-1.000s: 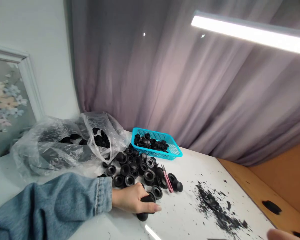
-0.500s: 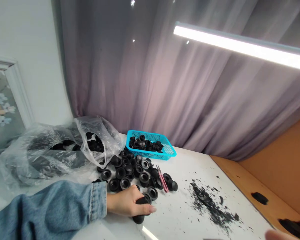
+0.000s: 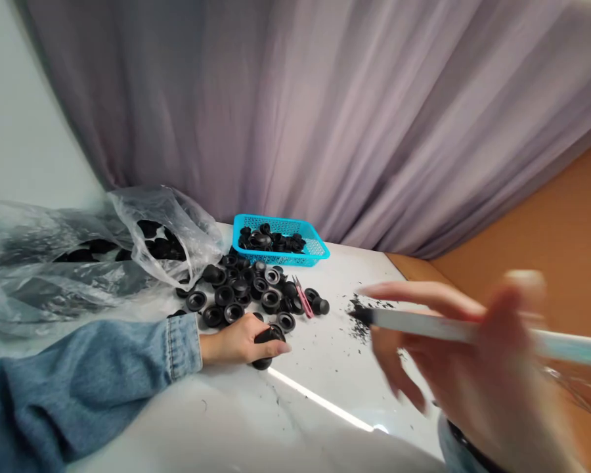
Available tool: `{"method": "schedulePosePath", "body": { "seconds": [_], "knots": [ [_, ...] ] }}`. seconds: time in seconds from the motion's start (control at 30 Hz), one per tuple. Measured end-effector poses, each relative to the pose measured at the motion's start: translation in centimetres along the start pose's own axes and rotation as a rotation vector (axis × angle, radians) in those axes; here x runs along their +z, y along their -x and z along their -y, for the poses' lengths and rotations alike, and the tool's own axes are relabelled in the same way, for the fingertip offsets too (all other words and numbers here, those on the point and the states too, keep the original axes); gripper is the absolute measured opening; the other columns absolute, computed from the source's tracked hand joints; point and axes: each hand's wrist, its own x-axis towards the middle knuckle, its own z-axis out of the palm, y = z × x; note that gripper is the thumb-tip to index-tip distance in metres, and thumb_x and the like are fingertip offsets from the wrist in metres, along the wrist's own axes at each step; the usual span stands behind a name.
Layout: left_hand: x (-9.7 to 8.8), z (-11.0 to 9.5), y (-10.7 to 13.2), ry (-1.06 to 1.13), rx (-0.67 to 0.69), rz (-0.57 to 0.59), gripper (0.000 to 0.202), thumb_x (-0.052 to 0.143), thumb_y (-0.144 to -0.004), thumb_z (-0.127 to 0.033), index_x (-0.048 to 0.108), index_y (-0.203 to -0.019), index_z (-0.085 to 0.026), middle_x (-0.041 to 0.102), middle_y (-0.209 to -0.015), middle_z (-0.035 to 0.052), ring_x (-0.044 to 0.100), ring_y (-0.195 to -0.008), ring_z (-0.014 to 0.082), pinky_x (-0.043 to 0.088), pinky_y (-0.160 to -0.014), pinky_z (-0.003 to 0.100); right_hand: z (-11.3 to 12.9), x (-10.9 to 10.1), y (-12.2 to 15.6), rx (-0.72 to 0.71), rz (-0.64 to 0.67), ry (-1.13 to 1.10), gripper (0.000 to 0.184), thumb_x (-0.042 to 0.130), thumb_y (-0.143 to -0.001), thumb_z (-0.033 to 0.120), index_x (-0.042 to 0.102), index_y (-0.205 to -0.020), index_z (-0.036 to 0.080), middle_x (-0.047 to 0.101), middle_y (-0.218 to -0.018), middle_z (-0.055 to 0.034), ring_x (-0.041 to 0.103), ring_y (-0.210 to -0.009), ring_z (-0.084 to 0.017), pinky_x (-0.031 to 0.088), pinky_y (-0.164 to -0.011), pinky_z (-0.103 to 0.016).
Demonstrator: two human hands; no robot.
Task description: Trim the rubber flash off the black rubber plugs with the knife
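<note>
My left hand, in a denim sleeve, rests on the white table with its fingers closed round a black rubber cap. Another dark rounded part shows just below the thumb. My right hand is raised on the right, blurred by motion. Across it lies a slim white pen-like tool with a dark pointed tip, held by the thumb and fingers; its exact kind is unclear. Beyond my left hand lies a pile of black rubber caps, several showing round hollow ends. Pink thread snips lie on its right side.
A blue mesh basket with black parts stands behind the pile. On the left is a clear plastic bag with more black parts inside. Black shavings are scattered on the white table. A grey curtain hangs behind.
My right hand has come in from the lower right edge with the white pen-like tool. My left hand keeps its grip. The whole view has shifted.
</note>
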Motion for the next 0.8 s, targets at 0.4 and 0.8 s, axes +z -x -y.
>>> {"method": "schedulePosePath", "body": {
  "seconds": [0.4,0.8],
  "knots": [
    [-0.2,0.2,-0.4,-0.046,0.069,0.037,0.041,0.048,-0.083,-0.044,0.041,-0.055,-0.014,0.035,-0.052,-0.0047,0.032,-0.048,0.0068,0.026,-0.045,0.019,-7.7,3.2,-0.6,0.110,0.009,0.085,0.021,0.059,-0.082,0.040,0.064,-0.077,0.020,0.072,-0.093,-0.0078,0.067,-0.080,-0.020,0.052,-0.075,-0.037],
    [-0.1,0.3,-0.6,-0.091,0.111,0.093,0.044,0.045,-0.084,-0.048,0.043,-0.056,-0.014,0.032,-0.050,-0.0049,0.033,-0.046,0.0070,0.024,-0.044,0.019,-8.3,4.3,-0.4,0.063,0.099,0.040,0.022,0.051,-0.088,0.034,0.054,-0.070,0.021,0.068,-0.110,-0.0060,0.064,-0.098,-0.020,0.049,-0.080,-0.035]
  ]
}}
